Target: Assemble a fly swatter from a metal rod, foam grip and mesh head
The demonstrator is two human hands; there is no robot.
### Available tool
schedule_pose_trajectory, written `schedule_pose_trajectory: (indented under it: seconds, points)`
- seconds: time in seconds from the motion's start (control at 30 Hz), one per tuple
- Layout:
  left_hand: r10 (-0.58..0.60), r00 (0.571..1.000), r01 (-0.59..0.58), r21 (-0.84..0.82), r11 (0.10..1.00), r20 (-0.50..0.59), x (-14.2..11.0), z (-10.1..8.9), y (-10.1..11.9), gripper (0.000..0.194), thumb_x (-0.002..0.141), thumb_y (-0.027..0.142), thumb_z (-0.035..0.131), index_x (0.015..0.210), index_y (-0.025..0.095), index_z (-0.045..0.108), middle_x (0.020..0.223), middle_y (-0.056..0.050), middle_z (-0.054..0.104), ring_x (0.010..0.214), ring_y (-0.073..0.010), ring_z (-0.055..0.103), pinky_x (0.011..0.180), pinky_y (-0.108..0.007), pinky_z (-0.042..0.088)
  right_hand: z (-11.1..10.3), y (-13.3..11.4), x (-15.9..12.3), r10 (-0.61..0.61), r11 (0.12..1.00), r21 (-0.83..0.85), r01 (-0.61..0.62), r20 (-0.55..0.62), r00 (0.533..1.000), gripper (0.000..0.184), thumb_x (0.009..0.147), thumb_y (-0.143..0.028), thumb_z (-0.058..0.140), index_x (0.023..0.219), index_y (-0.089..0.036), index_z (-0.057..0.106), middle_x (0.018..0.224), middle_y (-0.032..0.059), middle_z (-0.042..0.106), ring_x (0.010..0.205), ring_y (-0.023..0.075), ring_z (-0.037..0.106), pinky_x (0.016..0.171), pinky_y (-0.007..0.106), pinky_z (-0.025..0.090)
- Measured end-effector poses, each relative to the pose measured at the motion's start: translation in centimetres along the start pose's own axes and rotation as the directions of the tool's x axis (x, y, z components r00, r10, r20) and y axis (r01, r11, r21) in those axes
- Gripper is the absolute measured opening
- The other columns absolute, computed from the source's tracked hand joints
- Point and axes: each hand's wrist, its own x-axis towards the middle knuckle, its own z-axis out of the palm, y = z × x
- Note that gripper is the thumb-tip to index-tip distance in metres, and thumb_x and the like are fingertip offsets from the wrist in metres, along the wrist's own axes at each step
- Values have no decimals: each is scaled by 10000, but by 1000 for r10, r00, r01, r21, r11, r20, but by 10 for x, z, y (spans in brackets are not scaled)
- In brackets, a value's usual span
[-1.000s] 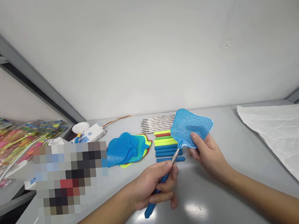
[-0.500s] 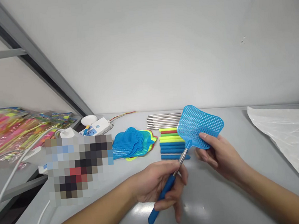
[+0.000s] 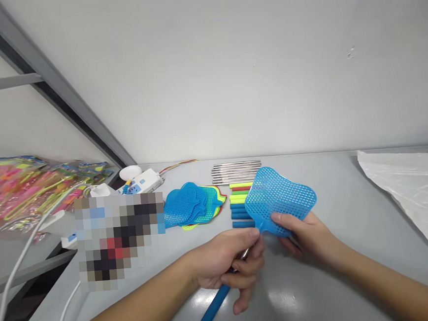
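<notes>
Head view, and the left hand (image 3: 237, 262) has its thumb and fingers closed round the silver metal rod (image 3: 245, 253), thumb tip right at the neck of the blue perforated plastic swatter head (image 3: 279, 192). Right hand (image 3: 309, 234), that's pinching the swatter head's near edge, thumb on top! Below the left grip, out pokes the blue tubular handle (image 3: 213, 311), slanting towards the wearer. Just beyond the grips lie blue, yellow and red tubes (image 3: 241, 208), silver rods (image 3: 236, 172) farther off, stacked mesh heads (image 3: 188, 207) to their left.
</notes>
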Motion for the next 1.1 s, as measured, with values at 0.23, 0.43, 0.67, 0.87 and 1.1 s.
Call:
schedule_pose_trajectory:
  seconds: [0.23,0.43,0.67,0.87,1.1]
  points:
    - [-25,998,25,-4,1000,-63,1,2,3,364,977,522,354,795,210,395,539,103,316,327,-30,210,316,-122,285,-5,-9,3,-78,996,-44,74,-96,992,425,880,-401,547,525,-221,400,353,-60,364,339,84,284,406,270,221]
    - [-31,997,30,-13,999,-65,1,2,4,373,980,526,342,786,210,385,537,102,308,331,-26,207,315,-110,262,-14,-14,8,-135,990,-58,127,-176,975,479,878,-347,567,457,-227,375,321,-43,374,341,90,300,409,281,228]
    - [-57,995,59,24,998,-81,0,6,5,369,986,505,333,779,206,395,534,99,307,330,-30,202,313,-125,296,-40,-36,12,-211,973,7,230,-376,902,472,846,-283,584,430,-233,367,314,-39,339,351,106,322,415,296,228]
    - [-94,991,99,54,994,-92,0,7,4,374,971,531,355,782,211,396,524,107,312,322,-28,181,328,-181,411,-69,-49,16,-313,925,35,378,-496,810,441,819,-225,607,470,-231,337,345,-62,319,356,85,252,431,294,219]
    - [-106,994,107,48,993,-20,1,3,0,366,956,533,394,777,214,401,512,105,328,304,-34,213,313,-192,398,-24,-18,11,-251,968,-90,234,-363,898,392,884,-469,551,602,-219,449,411,-55,388,408,99,320,427,267,220]
